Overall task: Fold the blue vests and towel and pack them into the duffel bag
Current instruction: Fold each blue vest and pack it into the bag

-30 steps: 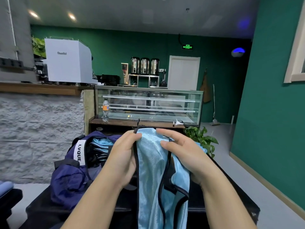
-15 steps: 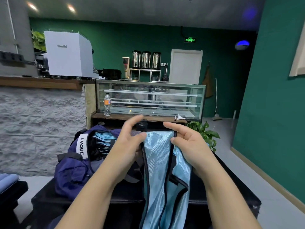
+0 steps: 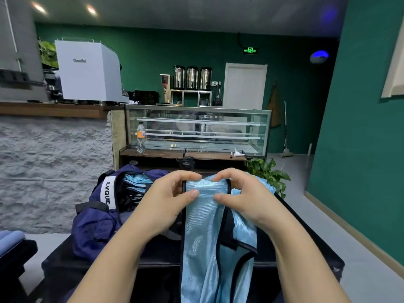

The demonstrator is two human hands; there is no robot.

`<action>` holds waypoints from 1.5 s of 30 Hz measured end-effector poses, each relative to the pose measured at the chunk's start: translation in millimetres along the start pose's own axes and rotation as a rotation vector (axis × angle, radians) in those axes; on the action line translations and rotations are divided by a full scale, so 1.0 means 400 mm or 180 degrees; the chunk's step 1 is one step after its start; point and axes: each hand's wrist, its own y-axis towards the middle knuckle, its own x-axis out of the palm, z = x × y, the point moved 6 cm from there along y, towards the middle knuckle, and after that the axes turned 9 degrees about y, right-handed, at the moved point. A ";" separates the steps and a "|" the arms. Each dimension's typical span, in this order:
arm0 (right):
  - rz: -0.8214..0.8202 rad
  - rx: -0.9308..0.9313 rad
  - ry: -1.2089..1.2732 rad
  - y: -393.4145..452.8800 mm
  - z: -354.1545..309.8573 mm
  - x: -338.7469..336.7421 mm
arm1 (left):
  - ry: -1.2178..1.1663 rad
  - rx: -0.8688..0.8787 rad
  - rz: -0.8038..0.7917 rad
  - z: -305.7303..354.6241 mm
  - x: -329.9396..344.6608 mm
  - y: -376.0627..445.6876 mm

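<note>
A light blue vest (image 3: 203, 232) with black trim hangs in front of me over a black table (image 3: 161, 256). My left hand (image 3: 168, 197) pinches its top edge at the left corner. At the right corner, my right hand (image 3: 242, 197) pinches the same edge. The navy duffel bag (image 3: 96, 224) stands open on the table to the left, with folded blue cloth (image 3: 136, 182) visible inside it.
A stone-faced counter (image 3: 54, 171) rises at the left, a glass display case (image 3: 196, 132) with a bottle (image 3: 141, 137) stands behind the table, and a potted plant (image 3: 269, 173) sits at the table's far right. Folded blue fabric (image 3: 9, 241) lies at the left edge.
Both hands have shifted along the vest's top edge and drawn it taut between them, so a flat strap now spans the gap. The vest hangs a little lower.
</note>
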 end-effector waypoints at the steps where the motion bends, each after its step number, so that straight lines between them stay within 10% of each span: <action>1: 0.0042 0.0000 -0.0044 0.003 0.005 -0.003 | 0.0158 0.0014 0.0031 0.001 -0.001 0.000; 9: 0.0073 0.0081 -0.0557 0.007 0.018 -0.012 | 0.1718 0.0682 0.0298 0.028 -0.006 -0.004; 20: 0.1096 0.0761 0.0543 -0.010 0.059 -0.077 | -0.0719 -0.0059 -0.0001 0.018 0.017 -0.015; 30: 0.1490 0.1213 0.1320 -0.037 0.098 -0.101 | -0.1151 -0.0358 -0.0837 0.038 0.046 -0.044; 45: 0.1550 0.0133 0.0440 -0.027 0.034 -0.132 | 0.1862 0.1558 0.0255 0.117 0.016 -0.042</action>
